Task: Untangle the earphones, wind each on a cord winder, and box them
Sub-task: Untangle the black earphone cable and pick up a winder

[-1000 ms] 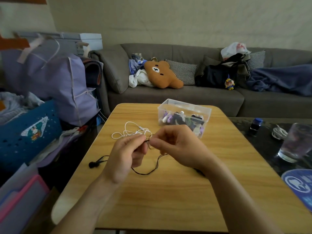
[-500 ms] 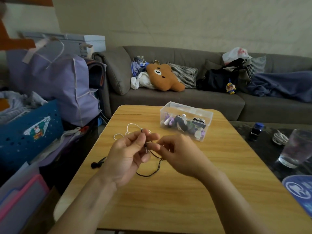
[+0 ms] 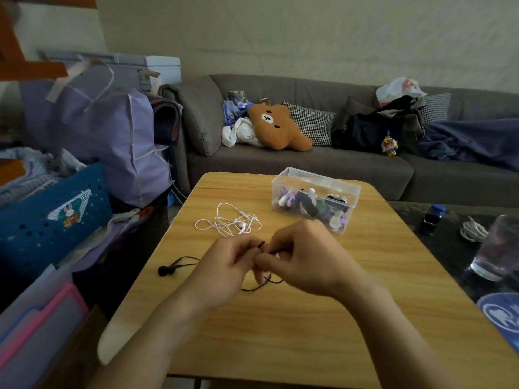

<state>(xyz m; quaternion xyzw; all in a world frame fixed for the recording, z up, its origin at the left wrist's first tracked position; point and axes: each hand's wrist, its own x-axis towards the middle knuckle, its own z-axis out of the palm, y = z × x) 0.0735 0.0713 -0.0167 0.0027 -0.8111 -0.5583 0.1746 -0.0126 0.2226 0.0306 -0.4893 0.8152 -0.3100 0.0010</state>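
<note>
Over the light wooden tabletop (image 3: 295, 327), the left hand (image 3: 224, 265) and the right hand (image 3: 306, 256) meet fingertip to fingertip, each pinching the thin black earphone cord (image 3: 262, 286) with curled fingers. A short black end pokes up between the two hands, a loop sags onto the wood below them, and the black earbud (image 3: 165, 270) lies at the table's left edge, its lead running back under the left hand. Just beyond the hands sits the tangled white earphone set (image 3: 230, 220), loose and untouched, and beside it to the right stands the clear plastic storage box (image 3: 316, 202), lidless, already holding wound items in purple, black and white. No cord winder shows in either hand, so the work seems to be at the untangling stage for the black pair. The risk from here is pulling the two pinches apart while a knot sits between them: that would cinch it tighter instead of freeing it. A sharp tug could also drag the earbud off the near edge, or sweep the slack loop into the white tangle and snarl both sets together.
</note>
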